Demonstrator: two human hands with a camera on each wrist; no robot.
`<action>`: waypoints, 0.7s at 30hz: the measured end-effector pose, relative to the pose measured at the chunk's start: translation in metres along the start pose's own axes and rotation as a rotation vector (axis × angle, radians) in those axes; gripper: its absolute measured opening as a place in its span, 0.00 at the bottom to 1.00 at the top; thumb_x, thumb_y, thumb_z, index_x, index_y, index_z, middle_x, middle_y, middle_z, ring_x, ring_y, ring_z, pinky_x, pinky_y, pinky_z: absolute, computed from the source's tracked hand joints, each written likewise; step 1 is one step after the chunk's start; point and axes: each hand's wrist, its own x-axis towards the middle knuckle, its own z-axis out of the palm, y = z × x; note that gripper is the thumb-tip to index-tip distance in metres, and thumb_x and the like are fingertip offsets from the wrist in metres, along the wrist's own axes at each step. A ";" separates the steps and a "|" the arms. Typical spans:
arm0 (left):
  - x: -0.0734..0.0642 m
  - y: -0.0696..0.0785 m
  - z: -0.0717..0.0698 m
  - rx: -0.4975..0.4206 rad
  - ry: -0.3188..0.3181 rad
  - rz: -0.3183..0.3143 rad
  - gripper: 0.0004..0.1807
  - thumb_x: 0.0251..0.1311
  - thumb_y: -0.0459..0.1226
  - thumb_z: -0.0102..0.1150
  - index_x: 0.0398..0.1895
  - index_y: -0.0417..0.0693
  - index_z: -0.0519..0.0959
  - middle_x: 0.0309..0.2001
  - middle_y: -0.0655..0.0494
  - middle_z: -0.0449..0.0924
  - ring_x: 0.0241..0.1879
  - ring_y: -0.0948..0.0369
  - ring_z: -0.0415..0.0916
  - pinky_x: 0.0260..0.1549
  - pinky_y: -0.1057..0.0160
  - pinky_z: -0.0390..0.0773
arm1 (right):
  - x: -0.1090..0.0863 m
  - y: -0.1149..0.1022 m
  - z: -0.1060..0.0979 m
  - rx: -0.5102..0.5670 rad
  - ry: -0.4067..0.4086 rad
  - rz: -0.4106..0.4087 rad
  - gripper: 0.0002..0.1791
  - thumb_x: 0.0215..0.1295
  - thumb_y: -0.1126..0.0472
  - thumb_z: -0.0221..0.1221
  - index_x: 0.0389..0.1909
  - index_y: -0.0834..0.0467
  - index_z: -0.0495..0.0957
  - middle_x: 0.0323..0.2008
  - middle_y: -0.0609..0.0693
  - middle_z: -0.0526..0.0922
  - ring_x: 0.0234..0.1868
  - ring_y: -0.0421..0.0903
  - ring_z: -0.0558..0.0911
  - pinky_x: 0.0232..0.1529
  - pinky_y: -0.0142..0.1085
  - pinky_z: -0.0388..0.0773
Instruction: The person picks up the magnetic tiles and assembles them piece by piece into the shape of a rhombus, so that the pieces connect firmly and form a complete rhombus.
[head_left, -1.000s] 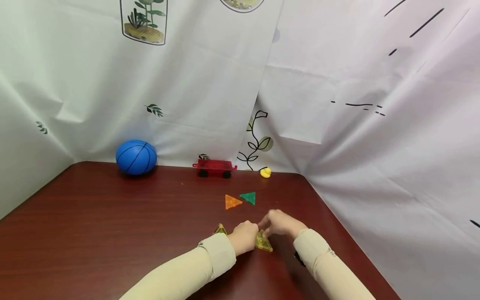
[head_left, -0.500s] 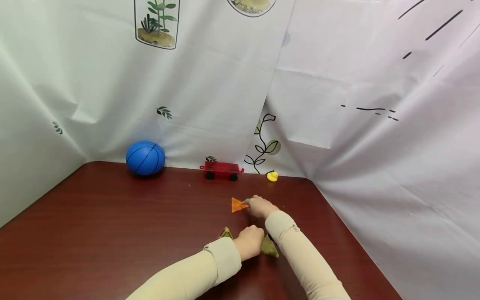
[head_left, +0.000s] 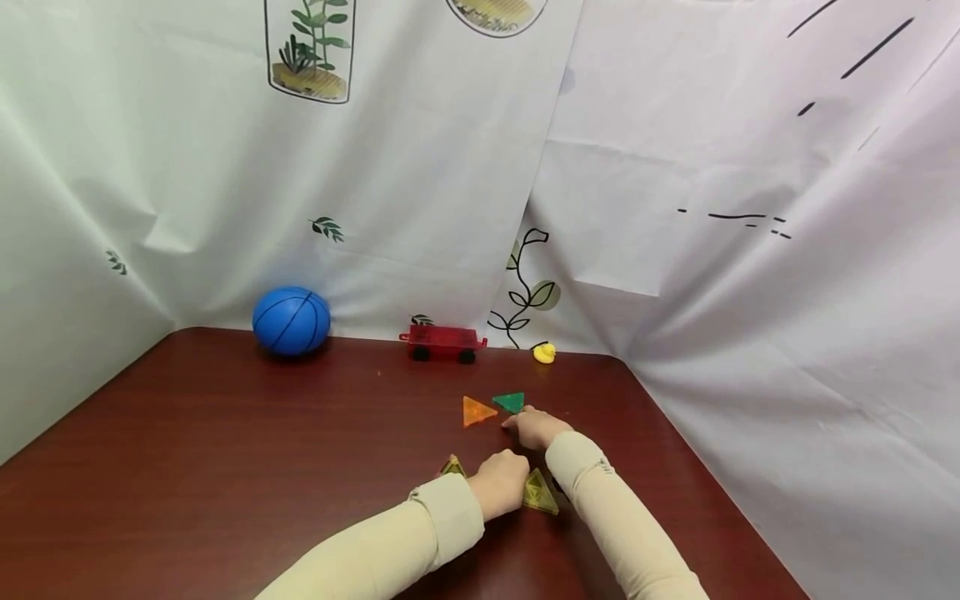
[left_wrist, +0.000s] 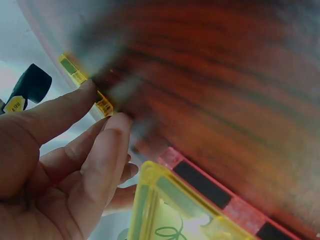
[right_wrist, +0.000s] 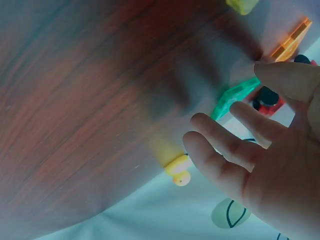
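Observation:
My left hand [head_left: 501,485] pinches one corner of a clear yellow triangle magnetic tile [head_left: 539,493], with the thumb and fingertips at its edge in the left wrist view. By that wrist, another yellow triangle tile [left_wrist: 170,207] stands tilted against a pinkish-red tile [left_wrist: 215,187]. My right hand [head_left: 537,428] reaches forward over the table just short of a green triangle tile [head_left: 511,402]. Its fingers [right_wrist: 220,135] are spread and loosely bent, with nothing between them. An orange triangle tile [head_left: 477,412] lies left of the green one.
Along the back edge of the dark red-brown table [head_left: 300,450] stand a blue ball [head_left: 291,321], a red toy wagon [head_left: 444,342] with black wheels and a small yellow duck [head_left: 544,353]. A white printed curtain [head_left: 420,167] hangs behind and at both sides.
My right hand has left the yellow tile and moved forward to the green tile, covering it, then drawn back slightly so it shows again. My left hand stays at the yellow tile.

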 end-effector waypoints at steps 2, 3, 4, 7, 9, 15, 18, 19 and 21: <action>0.000 0.000 0.001 0.004 0.003 -0.002 0.11 0.48 0.31 0.58 0.14 0.48 0.71 0.15 0.54 0.68 0.15 0.62 0.68 0.13 0.67 0.65 | 0.000 0.001 0.000 0.019 0.008 -0.009 0.21 0.65 0.65 0.44 0.57 0.46 0.67 0.55 0.55 0.64 0.56 0.52 0.65 0.49 0.45 0.65; 0.000 0.000 0.002 0.002 0.002 0.000 0.11 0.48 0.31 0.58 0.14 0.48 0.71 0.15 0.54 0.68 0.15 0.62 0.68 0.13 0.67 0.65 | 0.000 0.000 0.001 0.027 0.013 -0.017 0.22 0.65 0.65 0.44 0.58 0.46 0.66 0.56 0.55 0.63 0.56 0.53 0.64 0.49 0.46 0.64; 0.000 0.000 0.003 0.001 0.005 0.005 0.10 0.48 0.31 0.58 0.14 0.48 0.71 0.15 0.54 0.68 0.15 0.62 0.68 0.13 0.67 0.66 | 0.001 -0.002 0.002 0.038 0.017 -0.023 0.23 0.65 0.66 0.43 0.59 0.45 0.64 0.57 0.55 0.62 0.57 0.53 0.63 0.50 0.46 0.63; -0.001 0.001 0.007 -0.006 0.011 0.018 0.08 0.46 0.32 0.60 0.16 0.47 0.73 0.16 0.54 0.70 0.17 0.61 0.70 0.14 0.67 0.68 | 0.005 -0.008 0.005 0.064 0.028 -0.029 0.25 0.65 0.67 0.41 0.60 0.43 0.63 0.60 0.55 0.59 0.59 0.53 0.60 0.51 0.46 0.62; -0.002 0.001 0.009 0.007 0.016 0.028 0.06 0.43 0.33 0.63 0.18 0.46 0.75 0.18 0.54 0.71 0.18 0.61 0.72 0.15 0.67 0.69 | 0.008 -0.012 0.008 0.068 0.023 -0.018 0.25 0.66 0.66 0.41 0.60 0.41 0.62 0.61 0.54 0.57 0.59 0.54 0.60 0.51 0.46 0.62; 0.000 0.000 0.011 0.032 0.033 0.020 0.06 0.40 0.34 0.64 0.20 0.46 0.75 0.20 0.52 0.73 0.19 0.60 0.72 0.14 0.66 0.70 | 0.011 -0.019 0.008 -0.010 0.000 0.002 0.22 0.66 0.62 0.43 0.59 0.40 0.64 0.60 0.53 0.60 0.59 0.51 0.61 0.51 0.43 0.64; 0.002 -0.001 0.009 0.011 0.036 -0.004 0.07 0.45 0.33 0.61 0.17 0.47 0.73 0.18 0.52 0.71 0.17 0.61 0.71 0.13 0.66 0.68 | 0.009 -0.017 0.002 -0.033 0.000 -0.022 0.23 0.64 0.67 0.44 0.57 0.42 0.67 0.57 0.52 0.65 0.59 0.50 0.62 0.48 0.41 0.66; 0.002 -0.002 0.009 0.008 0.032 -0.011 0.08 0.46 0.32 0.60 0.16 0.48 0.72 0.17 0.53 0.70 0.16 0.62 0.69 0.12 0.66 0.67 | 0.008 -0.015 0.000 -0.031 0.001 -0.030 0.24 0.63 0.68 0.45 0.56 0.43 0.69 0.56 0.52 0.66 0.58 0.50 0.62 0.47 0.40 0.66; 0.003 -0.003 0.008 0.007 0.029 -0.014 0.10 0.47 0.31 0.59 0.14 0.48 0.71 0.15 0.54 0.68 0.14 0.63 0.67 0.11 0.66 0.66 | 0.005 -0.010 -0.003 -0.007 0.007 -0.039 0.24 0.60 0.72 0.46 0.53 0.46 0.72 0.54 0.51 0.70 0.57 0.50 0.64 0.45 0.38 0.67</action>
